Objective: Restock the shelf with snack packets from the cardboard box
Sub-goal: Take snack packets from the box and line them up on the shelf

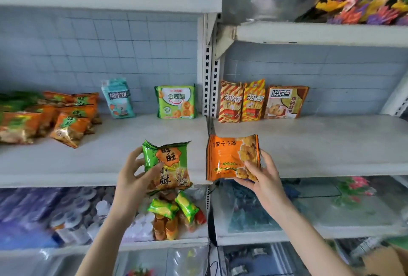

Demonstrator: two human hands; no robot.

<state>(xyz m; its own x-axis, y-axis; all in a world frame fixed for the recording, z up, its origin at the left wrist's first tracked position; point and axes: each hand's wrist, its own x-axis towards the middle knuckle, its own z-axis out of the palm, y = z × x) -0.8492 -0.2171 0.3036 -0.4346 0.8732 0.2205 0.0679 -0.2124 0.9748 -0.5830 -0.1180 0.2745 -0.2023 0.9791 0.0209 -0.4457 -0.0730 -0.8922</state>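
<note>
My left hand (pixel 132 174) grips a green and orange snack packet (pixel 170 163) by its left side, upright, in front of the shelf's front edge. My right hand (pixel 262 176) holds an orange snack packet (pixel 229 156) at its lower right corner, beside the first one. Both packets hover just before the white middle shelf (pixel 123 143). A corner of the cardboard box (pixel 384 260) shows at the bottom right.
On the middle shelf lie several orange packets (pixel 66 118) at the left, a teal packet (pixel 118 99), a green packet (pixel 176 102), two striped packets (pixel 241 101) and a cookie pack (pixel 284 102). An upright post (pixel 208 77) divides the bays. Small packets (pixel 174 216) sit on the lower shelf.
</note>
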